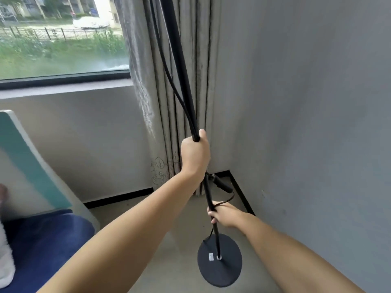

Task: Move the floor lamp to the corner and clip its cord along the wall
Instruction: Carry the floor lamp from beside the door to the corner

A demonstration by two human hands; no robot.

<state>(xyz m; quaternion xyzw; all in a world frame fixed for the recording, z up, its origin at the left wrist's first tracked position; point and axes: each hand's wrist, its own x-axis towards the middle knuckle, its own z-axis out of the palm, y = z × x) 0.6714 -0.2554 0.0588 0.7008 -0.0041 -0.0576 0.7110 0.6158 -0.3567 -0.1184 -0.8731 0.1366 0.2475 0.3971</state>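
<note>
Over at the far left, a white-edged teal panel [25, 157] leans beside a dark blue cushion [48, 246], both smooth and soft-looking under the window [59, 39]. Next comes a grey curtain [148, 81], hanging in heavy vertical folds with a faint leaf pattern near its hem. In front of it, the floor lamp [182, 66] shows as a slim matte black pole, tilted, with its rubbery black cord [169, 81] bowing away from the pole and rejoining it at the person's left hand [195, 155], which is wrapped tight around pole and cord together. Lower down, the right hand [224, 214] is closed on the pole, where a loop of cord curls past the fingers. Below that, the lamp's flat round base [220, 269], dull black with a small pale label, sits over the pale floor [169, 261] near the corner. Furthest right, a plain grey wall [306, 102] looks slightly mottled.
</note>
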